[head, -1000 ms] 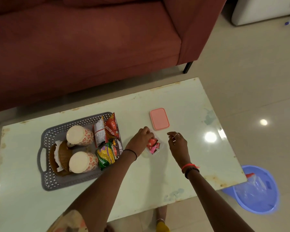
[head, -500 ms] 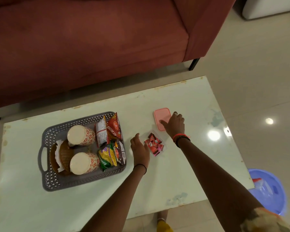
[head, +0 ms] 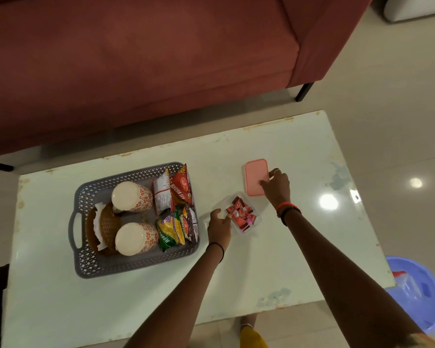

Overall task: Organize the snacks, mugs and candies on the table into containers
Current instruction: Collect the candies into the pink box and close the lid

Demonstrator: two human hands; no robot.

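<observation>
The sorting is nearing its end, and the step in hand is closing up the candies. The grey basket (head: 136, 268) is sitting on the table (head: 286, 272) and is already holding two patterned mugs (head: 132, 197), lying on their sides. It also holds the snack packets (head: 172, 194), standing along its right wall.

Just to the right of the basket, a small clear box (head: 258, 218) is holding the red-wrapped candies (head: 240, 213), and its top is open. The left hand (head: 219, 227) is lying between the basket and this box. Its thumb and fingertips are curling onto the box's near left corner, apparently pinching it to keep it steady.

Farther right of the basket, and a little towards the sofa (head: 161, 71), the pink lid (head: 254, 174) is lying flat on the table. The right hand (head: 276, 188) is reaching over the lid. Its thumb is pressing on the top face and its fingers are curling round the right edge, so it is clamping onto the lid rather than just touching it.

The next move is probably lifting the lid, carrying it back towards the basket and setting it square over the box. That is calling for the left hand to keep bracing the box. The lid's corners are also needing to line up before it is pressed down, with no wrapper poking above the rim.
</observation>
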